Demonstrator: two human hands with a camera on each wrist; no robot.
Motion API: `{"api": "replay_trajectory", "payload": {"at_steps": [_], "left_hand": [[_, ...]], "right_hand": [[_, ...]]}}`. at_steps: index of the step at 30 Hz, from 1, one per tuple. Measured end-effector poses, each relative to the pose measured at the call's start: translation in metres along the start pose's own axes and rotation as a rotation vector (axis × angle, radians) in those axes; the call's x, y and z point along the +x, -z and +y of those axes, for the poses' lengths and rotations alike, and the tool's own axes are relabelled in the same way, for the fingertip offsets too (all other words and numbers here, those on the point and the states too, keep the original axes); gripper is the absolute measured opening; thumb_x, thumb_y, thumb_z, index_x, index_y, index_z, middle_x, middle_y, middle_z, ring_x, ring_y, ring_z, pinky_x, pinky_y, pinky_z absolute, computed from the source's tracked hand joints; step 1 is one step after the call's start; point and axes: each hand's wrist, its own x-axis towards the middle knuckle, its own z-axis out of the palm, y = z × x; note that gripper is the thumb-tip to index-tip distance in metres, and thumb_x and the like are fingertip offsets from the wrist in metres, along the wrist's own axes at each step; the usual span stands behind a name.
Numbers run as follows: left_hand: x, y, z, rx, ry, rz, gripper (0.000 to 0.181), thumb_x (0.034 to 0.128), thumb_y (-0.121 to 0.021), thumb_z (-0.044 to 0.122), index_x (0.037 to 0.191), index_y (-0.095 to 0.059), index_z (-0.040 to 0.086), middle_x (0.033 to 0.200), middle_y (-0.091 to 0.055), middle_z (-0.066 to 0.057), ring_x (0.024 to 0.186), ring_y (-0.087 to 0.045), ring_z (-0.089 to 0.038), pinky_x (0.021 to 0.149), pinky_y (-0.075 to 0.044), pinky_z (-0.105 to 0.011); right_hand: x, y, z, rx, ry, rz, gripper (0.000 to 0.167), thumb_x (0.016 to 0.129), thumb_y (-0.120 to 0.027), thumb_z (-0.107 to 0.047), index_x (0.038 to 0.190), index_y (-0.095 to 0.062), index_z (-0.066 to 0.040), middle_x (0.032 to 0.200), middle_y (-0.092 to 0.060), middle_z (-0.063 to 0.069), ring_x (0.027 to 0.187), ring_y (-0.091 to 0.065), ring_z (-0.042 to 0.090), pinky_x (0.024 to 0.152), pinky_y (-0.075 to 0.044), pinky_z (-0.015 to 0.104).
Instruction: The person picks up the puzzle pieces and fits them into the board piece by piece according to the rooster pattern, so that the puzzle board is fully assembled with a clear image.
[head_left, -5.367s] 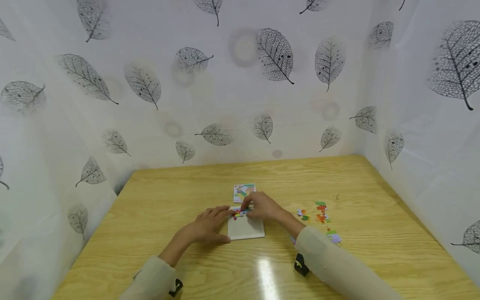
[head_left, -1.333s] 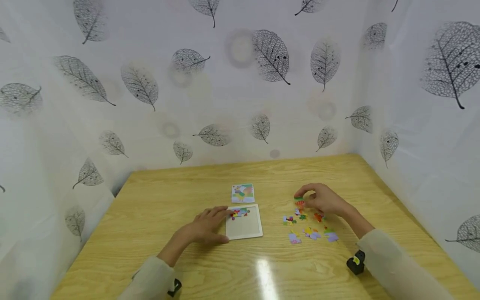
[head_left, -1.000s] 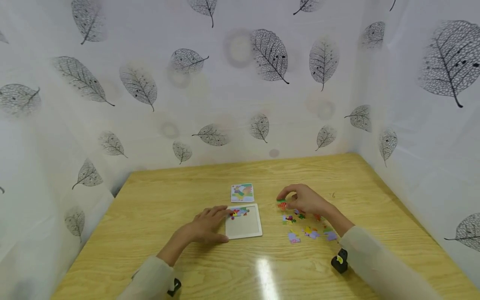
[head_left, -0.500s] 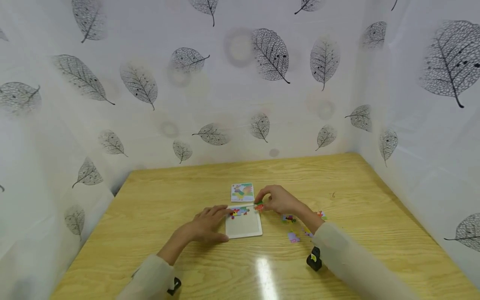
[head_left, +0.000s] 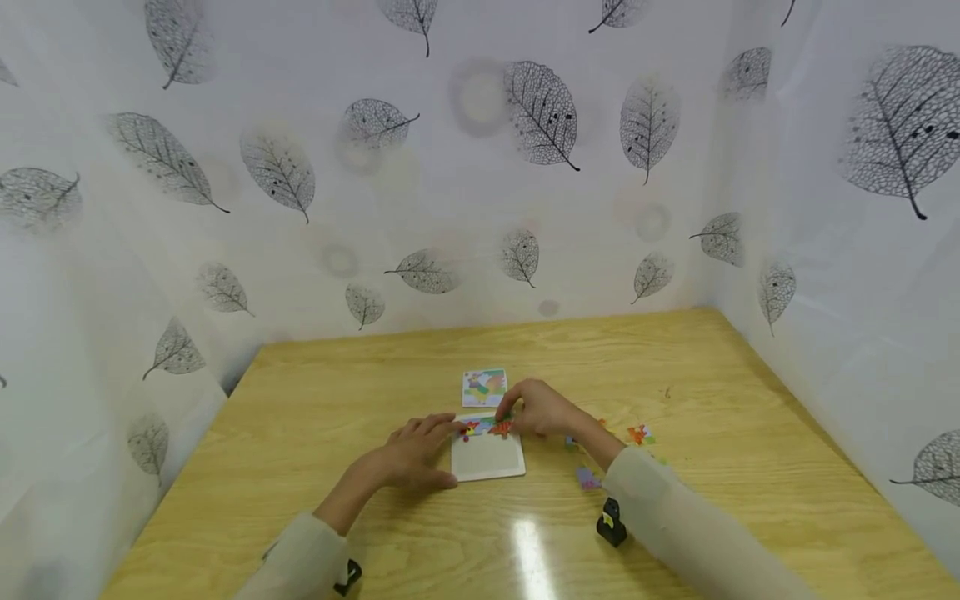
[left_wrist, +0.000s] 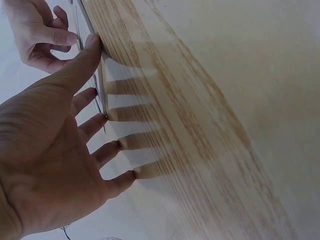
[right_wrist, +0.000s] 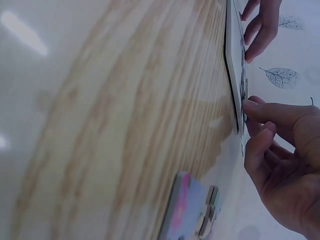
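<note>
A shallow white puzzle tray lies on the table with joined puzzle pieces along its far side. My left hand rests at the tray's left edge, fingers spread and fairly straight, fingertips by the pieces. In the left wrist view the thumb touches the tray edge. At the tray's far right corner my right hand pinches a red-orange puzzle piece between thumb and index finger. The right wrist view shows that thumb at the tray's rim; the piece is mostly hidden there.
A small picture card of a colourful bird lies just beyond the tray. Loose puzzle pieces, among them a lilac one and an orange one, lie to the right, partly behind my right forearm. A leaf-print curtain surrounds the table.
My right hand picked up the red-orange piece from the loose ones and carried it left to the tray, where it now lies beside the joined pieces. The left hand has stayed in place.
</note>
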Motion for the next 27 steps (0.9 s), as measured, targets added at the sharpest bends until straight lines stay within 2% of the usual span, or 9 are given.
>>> {"api": "replay_trajectory", "payload": {"at_steps": [8,18,27], "left_hand": [[0.002,-0.002,-0.003,0.019,-0.004,0.0,0.082,0.0934,-0.076,0.044,0.161,-0.035,0.023,0.17,-0.025,-0.011,0.147,-0.029,-0.052,0.115,-0.024,-0.076],[-0.007,0.011,0.011,-0.044,-0.017,-0.023,0.078,0.0948,-0.076,0.039,0.159,-0.037,0.016,0.167,-0.026,-0.017,0.147,-0.028,-0.053,0.115,-0.02,-0.077],[0.001,-0.004,-0.005,-0.038,-0.005,-0.004,0.08,0.0933,-0.077,0.04,0.159,-0.037,0.02,0.17,-0.025,-0.01,0.148,-0.027,-0.051,0.117,-0.02,-0.074]], "right_hand": [[-0.001,-0.002,-0.002,-0.076,0.005,0.03,0.021,0.09,-0.069,0.008,0.102,-0.078,-0.007,0.127,-0.065,0.018,0.04,-0.042,0.008,0.04,-0.038,0.022],[-0.001,-0.004,-0.005,-0.104,-0.022,0.044,0.02,0.091,-0.067,0.01,0.101,-0.076,-0.005,0.128,-0.063,0.017,0.04,-0.046,0.012,0.039,-0.041,0.023],[-0.004,-0.006,-0.006,-0.071,-0.023,0.04,0.015,0.093,-0.07,0.008,0.103,-0.076,-0.002,0.13,-0.06,0.018,0.042,-0.045,0.011,0.041,-0.041,0.023]]}}
